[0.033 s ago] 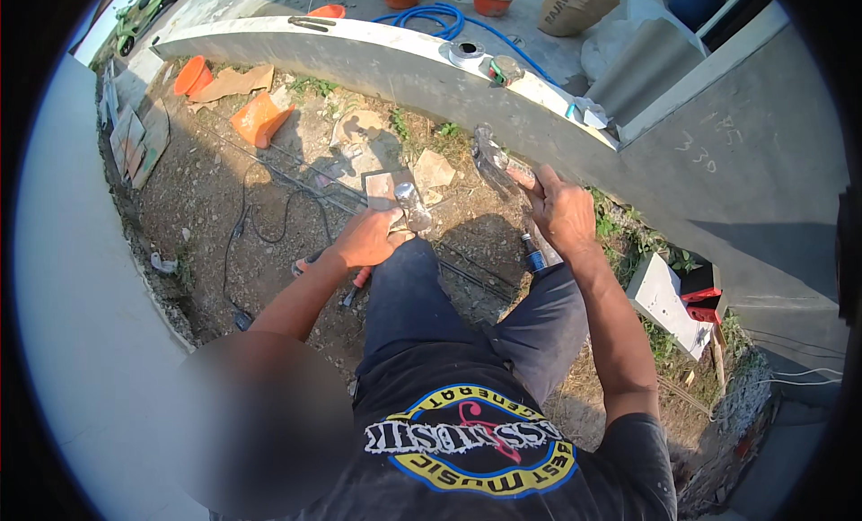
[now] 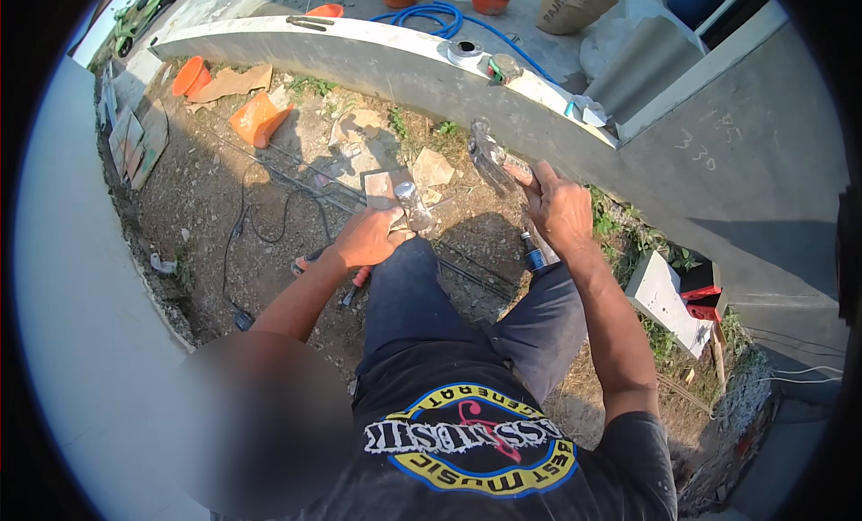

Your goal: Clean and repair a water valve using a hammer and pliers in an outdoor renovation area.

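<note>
My right hand (image 2: 564, 207) is wrapped round the handle of a hammer (image 2: 514, 168). Its grey head is raised over the ground, in front of my right knee. Just above my left knee, my left hand (image 2: 370, 238) is closed on a second tool. A shiny, rounded metal head (image 2: 408, 196) like a hammer's shows past the fingers, but most of its handle is hidden. A tile piece (image 2: 382, 187) lies beyond this hand. Below the left forearm rests a red-handled tool (image 2: 356, 283). A small blue bottle (image 2: 533, 253) stands near my right knee.
A low grey wall (image 2: 404, 81) curves across the far side, with a roll of tape (image 2: 465, 52) on top. Metal rods (image 2: 310, 187) and a black cable (image 2: 235, 234) cross the gravel. Orange buckets (image 2: 260, 119) lie at far left; a white box-like object (image 2: 669, 298) sits at right.
The hammer in my right hand has shifted slightly to the left and up. My left hand stays in place with its tool.
</note>
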{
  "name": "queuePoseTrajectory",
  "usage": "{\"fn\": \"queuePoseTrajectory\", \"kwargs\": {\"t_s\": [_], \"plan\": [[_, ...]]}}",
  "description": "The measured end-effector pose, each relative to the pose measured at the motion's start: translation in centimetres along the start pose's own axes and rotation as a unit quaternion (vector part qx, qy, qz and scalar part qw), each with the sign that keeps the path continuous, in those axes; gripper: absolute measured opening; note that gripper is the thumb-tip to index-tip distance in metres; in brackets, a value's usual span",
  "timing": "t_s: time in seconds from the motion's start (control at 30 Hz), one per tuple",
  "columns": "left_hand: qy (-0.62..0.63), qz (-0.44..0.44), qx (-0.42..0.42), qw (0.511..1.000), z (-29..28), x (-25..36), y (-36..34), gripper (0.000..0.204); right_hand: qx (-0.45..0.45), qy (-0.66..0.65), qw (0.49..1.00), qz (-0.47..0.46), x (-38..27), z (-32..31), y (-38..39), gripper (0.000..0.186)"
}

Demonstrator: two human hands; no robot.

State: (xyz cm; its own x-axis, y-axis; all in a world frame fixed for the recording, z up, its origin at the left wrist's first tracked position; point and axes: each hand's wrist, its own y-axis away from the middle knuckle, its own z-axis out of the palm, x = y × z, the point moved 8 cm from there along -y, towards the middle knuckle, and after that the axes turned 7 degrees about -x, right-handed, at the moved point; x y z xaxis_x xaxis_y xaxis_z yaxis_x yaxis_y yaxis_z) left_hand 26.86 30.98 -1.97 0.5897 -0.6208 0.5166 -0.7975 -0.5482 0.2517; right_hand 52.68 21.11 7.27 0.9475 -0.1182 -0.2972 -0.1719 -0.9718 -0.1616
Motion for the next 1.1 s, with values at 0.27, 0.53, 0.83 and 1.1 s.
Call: {"fn": "queuePoseTrajectory", "kwargs": {"t_s": [0.27,0.53,0.83,1.1], "plan": [[-0.038,-0.022,-0.046,0.998,1.4,-0.5,0.1,0.046,-0.219,0.143,0.963,-0.069,4.2,10.1,4.1,0.019],[0.155,-0.008,0.039,0.987,5.0,-1.8,0.9,0.047,-0.220,-0.082,0.955,0.183,8.8,23.3,9.9,0.036],[0.365,0.043,0.058,0.928,4.5,2.5,2.9,0.021,-0.089,-0.587,0.801,0.083,-4.0,9.4,5.3,0.029],[0.441,0.087,0.043,0.892,5.2,3.8,3.3,0.017,0.050,-0.368,0.927,-0.058,-7.5,-0.3,5.6,0.008]]}}
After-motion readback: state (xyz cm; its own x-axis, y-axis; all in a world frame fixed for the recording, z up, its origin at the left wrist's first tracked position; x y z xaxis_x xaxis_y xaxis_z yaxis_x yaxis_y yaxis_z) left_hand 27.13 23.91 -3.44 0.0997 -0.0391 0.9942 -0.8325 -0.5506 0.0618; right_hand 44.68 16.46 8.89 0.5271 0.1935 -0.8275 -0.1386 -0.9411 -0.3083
